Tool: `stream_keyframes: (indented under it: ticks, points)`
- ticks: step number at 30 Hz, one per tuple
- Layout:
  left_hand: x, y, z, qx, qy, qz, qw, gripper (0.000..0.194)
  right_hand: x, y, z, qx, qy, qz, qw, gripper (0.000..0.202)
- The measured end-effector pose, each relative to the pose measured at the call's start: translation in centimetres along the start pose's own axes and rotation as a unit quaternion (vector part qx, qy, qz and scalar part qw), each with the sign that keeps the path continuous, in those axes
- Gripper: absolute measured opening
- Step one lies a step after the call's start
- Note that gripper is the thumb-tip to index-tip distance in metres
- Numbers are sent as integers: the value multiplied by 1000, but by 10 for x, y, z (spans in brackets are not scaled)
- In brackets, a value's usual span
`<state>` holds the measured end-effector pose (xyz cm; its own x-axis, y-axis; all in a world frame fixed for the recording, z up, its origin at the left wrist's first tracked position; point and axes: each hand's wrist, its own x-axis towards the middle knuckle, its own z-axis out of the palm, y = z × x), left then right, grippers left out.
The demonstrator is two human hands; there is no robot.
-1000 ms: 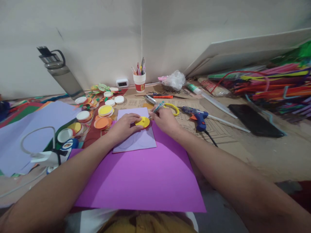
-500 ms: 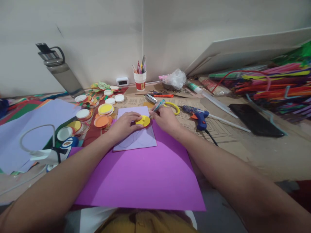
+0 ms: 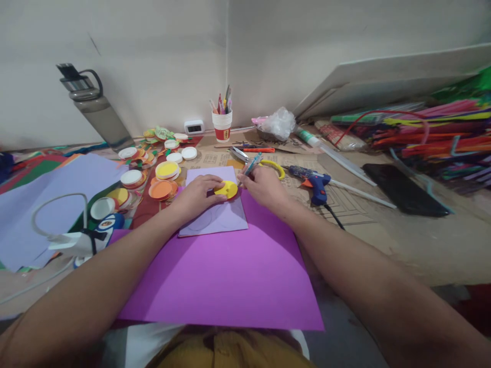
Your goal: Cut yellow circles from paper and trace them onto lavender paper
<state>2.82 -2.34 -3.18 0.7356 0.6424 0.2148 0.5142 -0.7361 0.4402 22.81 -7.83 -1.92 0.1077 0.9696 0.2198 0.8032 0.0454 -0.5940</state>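
Observation:
My left hand (image 3: 199,197) pins a yellow disc (image 3: 227,189) flat on a lavender paper sheet (image 3: 226,221), thumb and fingertips at the disc's left side. Faint drawn circles show on that sheet, below the disc. In my right hand (image 3: 264,185) is a slim pen (image 3: 251,163) with a teal patterned barrel, slanting up to the right. Its tip is at or close to the disc's right edge; contact is too small to make out. Under the lavender sheet lies a large purple sheet (image 3: 230,281).
Stacked round lids (image 3: 161,190) and coloured sheets (image 3: 57,199) lie on the left, by a water bottle (image 3: 102,117). Behind are a paper cup (image 3: 222,128) of pens and yellow-handled scissors (image 3: 276,167). A blue glue gun (image 3: 317,186) and black phone (image 3: 402,189) are on the right.
The pen has shifted very slightly right along the disc's edge, and its barrel leans a little more to the right. My left hand keeps its place on the disc.

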Motion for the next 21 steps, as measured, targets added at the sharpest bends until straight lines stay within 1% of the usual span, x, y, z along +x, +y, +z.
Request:
stream_keyframes:
  ticks: [4,13,21]
  points:
    - [0,0,0,-2,-4,-7,1000,38,-2,-1,-1,-5,-2,-2,1000,20]
    - [0,2,0,-2,-3,7,1000,38,-6,-5,-4,1,-19,11,1000,25]
    - [-1,2,0,16,4,3,1000,30,-10,-12,-12,-13,-21,-2,1000,27]
